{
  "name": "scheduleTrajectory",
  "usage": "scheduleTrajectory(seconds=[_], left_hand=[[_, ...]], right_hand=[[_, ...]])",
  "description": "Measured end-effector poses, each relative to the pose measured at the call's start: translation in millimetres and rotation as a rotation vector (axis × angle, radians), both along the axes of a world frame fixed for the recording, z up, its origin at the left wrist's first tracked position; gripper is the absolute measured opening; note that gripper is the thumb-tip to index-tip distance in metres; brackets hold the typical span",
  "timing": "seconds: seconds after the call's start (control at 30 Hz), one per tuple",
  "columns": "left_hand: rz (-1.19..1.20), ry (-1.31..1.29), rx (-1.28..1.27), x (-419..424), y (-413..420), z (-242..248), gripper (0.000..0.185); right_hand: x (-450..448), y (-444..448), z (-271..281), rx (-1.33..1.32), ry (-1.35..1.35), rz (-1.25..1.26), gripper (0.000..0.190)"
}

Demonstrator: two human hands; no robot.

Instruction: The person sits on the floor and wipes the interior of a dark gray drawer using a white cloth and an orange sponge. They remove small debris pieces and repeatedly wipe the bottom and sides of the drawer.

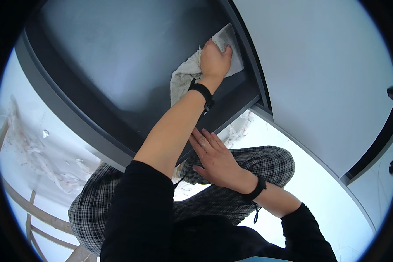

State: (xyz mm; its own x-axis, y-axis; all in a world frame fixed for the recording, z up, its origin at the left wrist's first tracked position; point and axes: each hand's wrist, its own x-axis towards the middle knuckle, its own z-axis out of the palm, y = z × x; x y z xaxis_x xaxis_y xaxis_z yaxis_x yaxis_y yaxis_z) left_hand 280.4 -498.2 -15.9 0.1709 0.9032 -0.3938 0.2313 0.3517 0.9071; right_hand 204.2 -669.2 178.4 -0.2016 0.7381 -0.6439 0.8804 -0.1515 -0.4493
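Note:
My left hand (214, 60) grips a pale, bunched cloth (186, 80) and presses it to the dark bottom (127, 42) of a drawer, near its right inner corner. Part of the cloth spreads flat past my thumb, against the side wall. Below my left forearm, my right hand (213, 155) lies palm down with fingers extended, its fingertips at the drawer's near wall (229, 109). Nothing is held in it. A black band circles each wrist.
To the right is a large white panel (317, 72) with dark edging. A grey rim (75, 116) bounds the drawer's left side. Crumpled plastic film (36, 154) lies on the pale floor at left, near wooden bars (41, 214). My knees in checked trousers (265, 163) are below the drawer.

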Motion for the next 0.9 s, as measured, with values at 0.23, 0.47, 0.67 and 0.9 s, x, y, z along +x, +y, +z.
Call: scheduleTrajectory(seconds=[0.23,0.47,0.67,0.9], left_hand=[[0.125,-0.193,-0.169,-51,14,-5,0.037],[0.171,-0.118,0.018,-68,40,-16,0.030],[0.326,-0.055,0.010,-26,2,-10,0.040],[0.343,-0.029,0.012,-29,-9,2,0.045]], right_hand=[[-19,-12,-37,0.084,-0.078,-0.226,0.077],[-31,-40,-66,0.072,-0.193,0.039,0.060],[-39,-41,-74,0.211,-0.309,0.054,0.021],[-44,-42,-72,0.209,-0.349,0.113,0.023]])
